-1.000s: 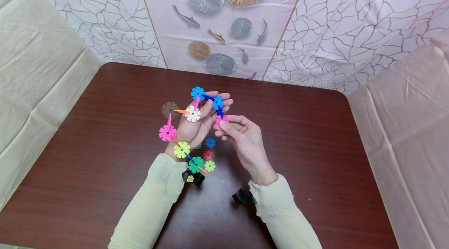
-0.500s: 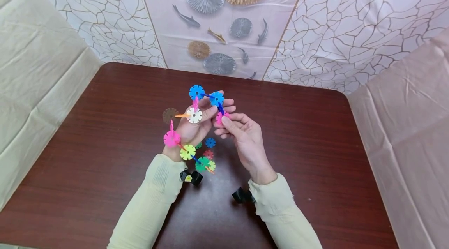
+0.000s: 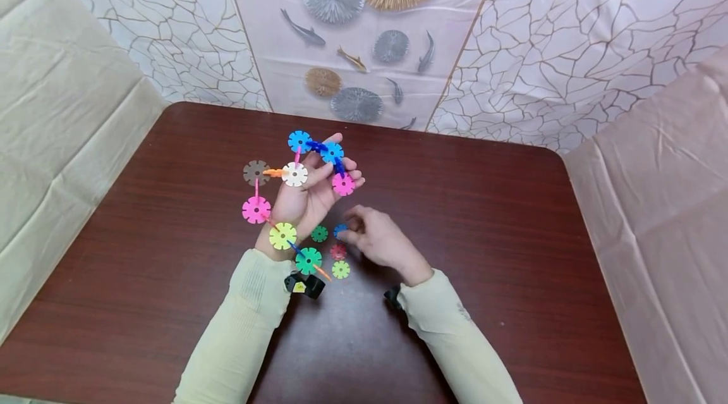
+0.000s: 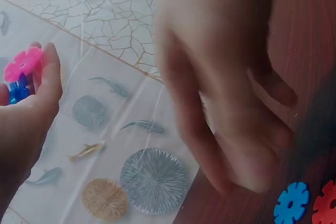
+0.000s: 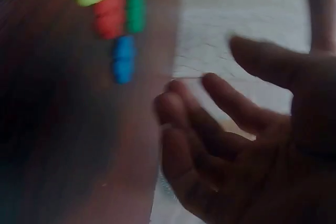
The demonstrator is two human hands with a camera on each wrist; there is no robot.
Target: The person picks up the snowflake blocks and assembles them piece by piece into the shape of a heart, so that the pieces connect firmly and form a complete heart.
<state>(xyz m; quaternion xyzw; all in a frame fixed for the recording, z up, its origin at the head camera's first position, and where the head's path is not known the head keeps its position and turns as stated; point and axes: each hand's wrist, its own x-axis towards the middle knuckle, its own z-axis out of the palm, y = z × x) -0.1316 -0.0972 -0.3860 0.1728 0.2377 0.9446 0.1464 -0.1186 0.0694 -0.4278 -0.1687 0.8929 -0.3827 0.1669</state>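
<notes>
My left hand (image 3: 307, 202) holds up a chain of notched plastic discs, its thumb and fingers pinching it near a light blue disc (image 3: 332, 153). A pink disc (image 3: 343, 184) ends the chain at the fingers; from there it loops through a white disc (image 3: 294, 174) and a brown disc (image 3: 256, 172), down past a yellow disc (image 3: 282, 236) to a green disc (image 3: 309, 260). In the right wrist view, my right hand (image 5: 231, 145) has relaxed fingers with nothing between them. It hovers close to a loose blue disc (image 3: 340, 231), partly covering it in the head view.
Close to the blue disc on the brown table (image 3: 483, 233) lie a small green disc (image 3: 319, 234), a red disc (image 3: 338, 251) and a yellow-green disc (image 3: 340, 270). A patterned backdrop (image 3: 355, 43) rises behind the table, with cloth walls (image 3: 654, 202) at both sides.
My right hand has let go of the pink disc and moved down towards the loose discs. My left hand has shifted slightly left and up with the chain.
</notes>
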